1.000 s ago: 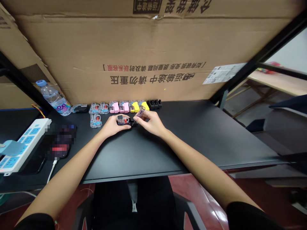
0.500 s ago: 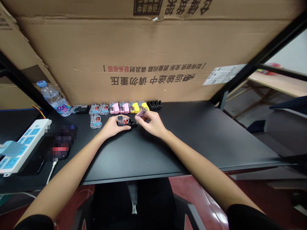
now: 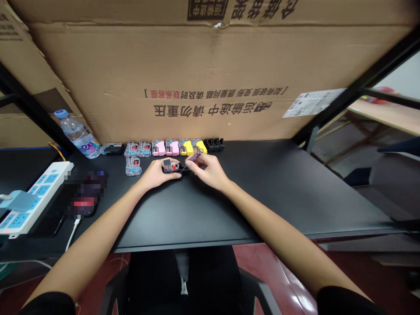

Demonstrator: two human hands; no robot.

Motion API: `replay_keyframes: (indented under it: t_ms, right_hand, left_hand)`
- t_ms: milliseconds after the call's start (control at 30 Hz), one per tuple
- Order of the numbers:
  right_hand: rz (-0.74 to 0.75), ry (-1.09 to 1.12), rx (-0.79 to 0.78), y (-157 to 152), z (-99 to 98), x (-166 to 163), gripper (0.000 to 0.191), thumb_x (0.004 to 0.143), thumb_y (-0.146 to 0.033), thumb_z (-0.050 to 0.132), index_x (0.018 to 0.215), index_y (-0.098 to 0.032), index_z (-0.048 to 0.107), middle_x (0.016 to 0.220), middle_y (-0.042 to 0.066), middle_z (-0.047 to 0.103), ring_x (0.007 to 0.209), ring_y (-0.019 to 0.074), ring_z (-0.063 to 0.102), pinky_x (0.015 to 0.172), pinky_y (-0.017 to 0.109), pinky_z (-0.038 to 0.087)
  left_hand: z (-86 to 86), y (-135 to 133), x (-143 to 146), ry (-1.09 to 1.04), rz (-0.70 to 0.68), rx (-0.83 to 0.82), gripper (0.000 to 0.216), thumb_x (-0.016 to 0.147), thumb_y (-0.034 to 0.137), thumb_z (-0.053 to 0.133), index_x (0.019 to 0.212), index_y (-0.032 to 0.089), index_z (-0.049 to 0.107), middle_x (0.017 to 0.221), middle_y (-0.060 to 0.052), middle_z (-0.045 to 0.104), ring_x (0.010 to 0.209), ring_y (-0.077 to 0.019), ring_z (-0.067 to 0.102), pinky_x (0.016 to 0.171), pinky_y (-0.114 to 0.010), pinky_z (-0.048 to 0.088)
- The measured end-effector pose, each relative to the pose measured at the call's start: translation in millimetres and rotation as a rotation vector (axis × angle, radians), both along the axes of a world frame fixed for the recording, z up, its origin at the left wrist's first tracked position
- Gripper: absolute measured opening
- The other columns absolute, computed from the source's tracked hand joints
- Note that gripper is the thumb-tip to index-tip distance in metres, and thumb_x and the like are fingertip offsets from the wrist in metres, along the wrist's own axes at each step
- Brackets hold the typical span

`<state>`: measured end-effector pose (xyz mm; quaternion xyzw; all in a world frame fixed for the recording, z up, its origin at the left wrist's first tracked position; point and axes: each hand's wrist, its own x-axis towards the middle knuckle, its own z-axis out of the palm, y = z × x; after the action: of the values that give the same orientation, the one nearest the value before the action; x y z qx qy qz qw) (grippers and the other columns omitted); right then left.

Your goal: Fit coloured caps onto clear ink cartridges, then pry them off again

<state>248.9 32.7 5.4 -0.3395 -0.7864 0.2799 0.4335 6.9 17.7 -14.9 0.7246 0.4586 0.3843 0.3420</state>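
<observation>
My left hand [image 3: 156, 174] is closed around a small clear-and-black plastic device [image 3: 170, 166] with a red part inside, keeping it low over the desk. In my right hand [image 3: 210, 170] a small screwdriver [image 3: 196, 155] with a see-through purplish handle is pinched between thumb and fingers. Its thin shaft slants down and left to the black end of the device. Whether the tip touches a screw is too small to tell. Behind the hands stands a row of similar clear devices, among them pink ones [image 3: 159, 148] and yellow ones [image 3: 187, 148].
A black slotted part [image 3: 214, 144] ends the row at the right. Left are a single clear device [image 3: 133, 166], a water bottle [image 3: 78, 134], a phone [image 3: 88, 192] and a white power strip [image 3: 36, 197]. A cardboard sheet [image 3: 210, 65] walls off the desk's back.
The view has shifted slightly. Both hands stay in nearly the same place, with the screwdriver held at the same end of the device.
</observation>
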Motion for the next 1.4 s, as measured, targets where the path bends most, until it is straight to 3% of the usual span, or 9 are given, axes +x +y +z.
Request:
replay_keyframes:
  t_ms: [200,567,867,1167,1400]
  right_hand:
    - [0.011,-0.052,0.034,0.6,-1.2,0.5,0.036,0.102,-0.053,0.065,0.096,-0.019,0.075,0.078,0.004,0.073,0.062,0.0158,0.059,0.062,0.03,0.049]
    - [-0.03,-0.038,0.114,0.6,2.2,2.9,0.028,0.101,-0.042,0.065,0.088,-0.018,0.072,0.077,0.004,0.073,0.059,0.0148,0.058,0.061,0.03,0.049]
    - [-0.058,-0.044,0.132,2.8,-1.6,3.8,0.028,0.101,-0.044,0.066,0.087,-0.02,0.072,0.076,0.004,0.074,0.059,0.0153,0.058,0.062,0.031,0.049]
    - [-0.347,0.09,0.147,25.6,-7.9,16.1,0.032,0.098,-0.048,0.069,0.088,-0.018,0.074,0.064,0.002,0.066,0.056,0.0162,0.055,0.055,0.03,0.043]
    - [-0.295,-0.045,0.081,37.8,-10.7,25.4,0.024,0.095,-0.039,0.072,0.09,-0.017,0.079,0.101,0.012,0.084,0.067,0.019,0.069,0.064,0.03,0.052]
  left_hand:
    - [3.6,-0.8,0.6,0.017,-0.014,0.013,0.041,0.081,0.04,0.089,0.116,0.02,0.079,0.115,-0.007,0.083,0.107,-0.0284,0.078,0.105,-0.047,0.059]
    - [1.3,1.2,-3.3,0.056,-0.046,0.056,0.04,0.084,0.031,0.084,0.122,0.021,0.076,0.121,-0.006,0.081,0.111,-0.0278,0.077,0.11,-0.049,0.056]
    - [0.6,2.3,-4.4,0.044,-0.027,0.021,0.039,0.085,0.038,0.084,0.119,0.021,0.075,0.118,-0.007,0.081,0.108,-0.0269,0.077,0.108,-0.048,0.056]
    - [6.3,-0.5,-3.9,0.054,-0.016,0.054,0.028,0.085,0.035,0.081,0.109,0.02,0.076,0.107,-0.005,0.082,0.097,-0.0239,0.077,0.1,-0.043,0.059]
    - [5.6,1.7,-5.1,0.057,0.06,0.092,0.028,0.084,0.037,0.08,0.106,0.02,0.077,0.113,-0.007,0.082,0.101,-0.0247,0.077,0.104,-0.046,0.059]
